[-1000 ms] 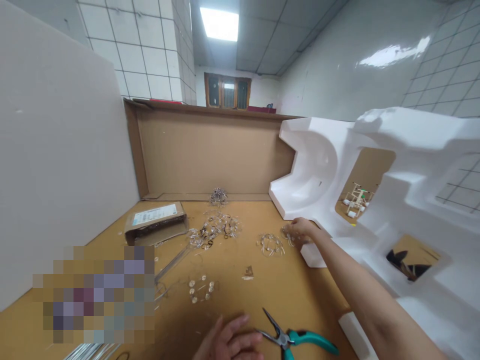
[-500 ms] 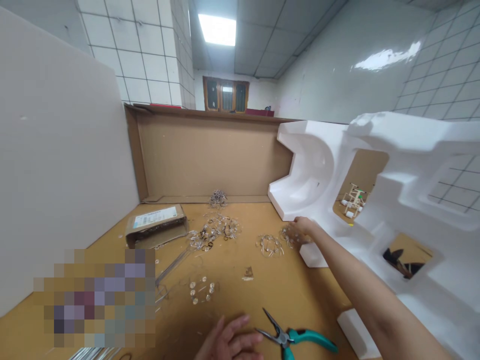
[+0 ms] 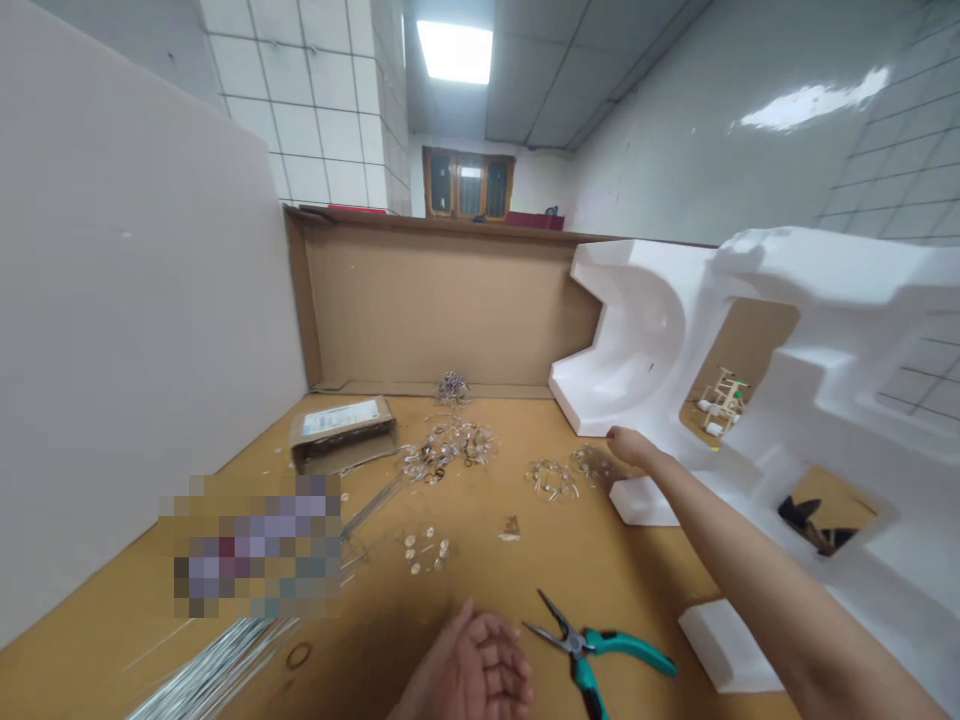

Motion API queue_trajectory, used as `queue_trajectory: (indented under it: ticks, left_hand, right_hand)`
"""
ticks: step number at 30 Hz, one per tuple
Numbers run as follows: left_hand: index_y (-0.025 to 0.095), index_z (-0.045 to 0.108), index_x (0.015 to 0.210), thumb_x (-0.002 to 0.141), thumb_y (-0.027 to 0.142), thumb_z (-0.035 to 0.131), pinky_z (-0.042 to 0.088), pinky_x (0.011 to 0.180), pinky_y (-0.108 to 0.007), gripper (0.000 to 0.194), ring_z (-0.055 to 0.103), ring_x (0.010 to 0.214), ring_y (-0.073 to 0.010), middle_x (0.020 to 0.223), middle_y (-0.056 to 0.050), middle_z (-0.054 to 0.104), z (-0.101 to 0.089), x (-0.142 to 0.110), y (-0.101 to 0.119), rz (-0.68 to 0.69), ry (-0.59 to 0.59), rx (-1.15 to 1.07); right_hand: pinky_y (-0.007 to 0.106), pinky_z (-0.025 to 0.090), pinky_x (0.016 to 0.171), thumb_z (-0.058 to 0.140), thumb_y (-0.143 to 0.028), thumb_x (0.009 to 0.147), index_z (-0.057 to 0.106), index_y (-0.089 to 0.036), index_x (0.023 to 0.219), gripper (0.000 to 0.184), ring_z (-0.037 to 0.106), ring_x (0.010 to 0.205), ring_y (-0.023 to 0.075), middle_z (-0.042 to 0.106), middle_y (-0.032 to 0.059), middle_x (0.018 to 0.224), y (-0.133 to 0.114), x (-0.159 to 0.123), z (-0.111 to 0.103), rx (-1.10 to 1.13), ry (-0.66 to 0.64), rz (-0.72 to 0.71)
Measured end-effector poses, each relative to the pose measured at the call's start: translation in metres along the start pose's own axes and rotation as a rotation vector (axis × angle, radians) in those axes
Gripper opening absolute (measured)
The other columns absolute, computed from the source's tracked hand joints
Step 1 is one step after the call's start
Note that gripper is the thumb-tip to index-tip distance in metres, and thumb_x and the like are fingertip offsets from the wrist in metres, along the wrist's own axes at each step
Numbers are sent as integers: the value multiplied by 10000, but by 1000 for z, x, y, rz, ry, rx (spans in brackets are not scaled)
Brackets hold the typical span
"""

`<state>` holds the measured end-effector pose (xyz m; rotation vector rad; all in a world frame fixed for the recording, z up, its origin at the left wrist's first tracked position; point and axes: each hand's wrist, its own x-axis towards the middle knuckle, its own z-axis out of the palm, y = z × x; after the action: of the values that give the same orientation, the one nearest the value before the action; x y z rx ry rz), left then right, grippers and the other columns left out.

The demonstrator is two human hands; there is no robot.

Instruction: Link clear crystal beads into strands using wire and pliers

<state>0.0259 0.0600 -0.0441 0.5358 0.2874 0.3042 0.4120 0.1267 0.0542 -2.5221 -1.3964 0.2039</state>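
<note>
My left hand point(image 3: 480, 665) is at the bottom middle, palm up, with its fingers loosely curled and nothing visible in them. Just right of it lies a pair of long-nose pliers point(image 3: 576, 642) with teal handles, jaws apart. My right hand point(image 3: 628, 447) reaches out beside the white foam, its fingers drawn together; whatever they hold is hidden. Below and left of it are a small cluster of clear pieces with wire point(image 3: 589, 462) and a ring-shaped cluster of clear wired pieces point(image 3: 553, 479). Several clear round beads point(image 3: 427, 550) lie in a loose ring farther left.
Large white foam packing point(image 3: 637, 385) stands on the right, cardboard point(image 3: 435, 300) at the back. A small carton point(image 3: 345, 432) and a wire-and-bead heap point(image 3: 450, 445) lie left of centre. Thin metal rods point(image 3: 217, 665) lie front left, near a blurred patch. A brown scrap point(image 3: 511, 528) lies mid-table.
The view has shifted, moving most things slightly right and up. My right hand has drawn back slightly from the small cluster. My left hand's fingers have curled more, palm turned up.
</note>
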Motion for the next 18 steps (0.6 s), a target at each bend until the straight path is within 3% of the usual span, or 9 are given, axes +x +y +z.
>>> queue_trajectory:
  ticks: [4, 10, 13, 18]
  left_hand:
    - [110, 547, 619, 780, 579, 441, 358, 498, -239, 507, 496, 438, -109, 524, -48, 556, 9, -3, -11, 93, 94, 151]
    - [145, 487, 523, 652, 669, 480, 252, 390, -214, 540, 365, 326, -69, 396, 19, 437, 16, -9, -17, 115, 140, 581]
    - [159, 471, 533, 689, 630, 452, 259, 396, -201, 496, 367, 358, -61, 426, 35, 430, 27, -13, -14, 70, 160, 837]
    - [149, 517, 625, 808, 420, 380, 343, 465, -190, 355, 411, 446, -56, 551, 24, 489, 61, -24, 4, 10, 142, 1271]
  right_hand:
    - [400, 477, 791, 509, -330, 851, 511, -166, 1136, 329, 559, 952, 188, 541, 74, 1139, -1, -17, -5, -78, -34, -35]
    - [332, 466, 761, 490, -348, 849, 548, -166, 1095, 312, 589, 853, 170, 621, 73, 1004, -16, -63, -7, -103, -63, -212]
    - [286, 447, 695, 477, -343, 818, 556, -189, 1110, 339, 610, 795, 187, 666, 69, 936, -29, -94, -4, -103, -74, -329]
    - [281, 424, 663, 457, -335, 782, 578, -217, 1077, 340, 618, 796, 200, 675, 62, 945, -54, -149, 4, -126, -103, -472]
